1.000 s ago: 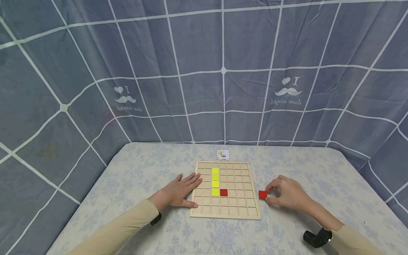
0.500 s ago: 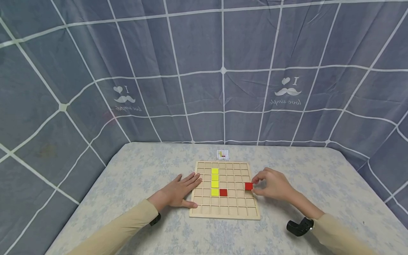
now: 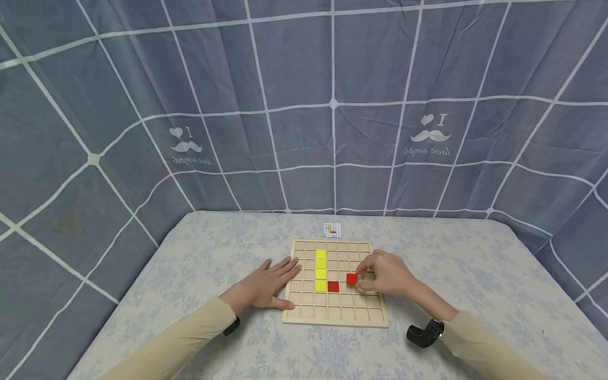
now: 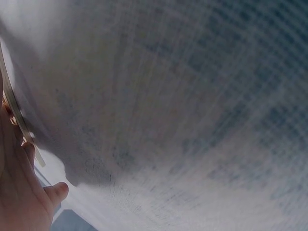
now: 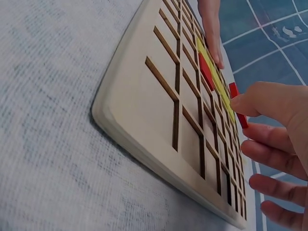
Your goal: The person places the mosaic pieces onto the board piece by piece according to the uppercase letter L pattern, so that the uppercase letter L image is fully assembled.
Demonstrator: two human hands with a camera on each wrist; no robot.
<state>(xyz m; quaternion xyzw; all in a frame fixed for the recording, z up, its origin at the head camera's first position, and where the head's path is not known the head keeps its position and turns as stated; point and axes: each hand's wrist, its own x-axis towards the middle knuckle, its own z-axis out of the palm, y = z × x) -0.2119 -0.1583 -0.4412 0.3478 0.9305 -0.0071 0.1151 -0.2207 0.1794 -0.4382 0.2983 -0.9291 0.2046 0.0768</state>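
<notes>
A wooden grid board (image 3: 335,315) lies on the table, with a column of yellow square tiles (image 3: 321,264) in its cells. One red tile (image 3: 333,286) sits in the cell right of the lowest yellow one. My right hand (image 3: 387,273) pinches another red tile (image 3: 351,278) between thumb and fingers, over the board's right half; the right wrist view shows this tile (image 5: 237,105) held above the grid. My left hand (image 3: 268,285) lies spread with its fingertips on the board's left edge. In the left wrist view only part of that hand (image 4: 24,187) shows.
A small printed card (image 3: 332,230) with a coloured grid pattern lies just behind the board. The table (image 3: 228,237) has a pale blue patterned cloth. A blue-grey curtain (image 3: 304,137) with white lines hangs behind and along both sides.
My right hand has carried the red tile leftward from beside the board to above its right half. The left hand and the tiles in the grid have stayed where they were.
</notes>
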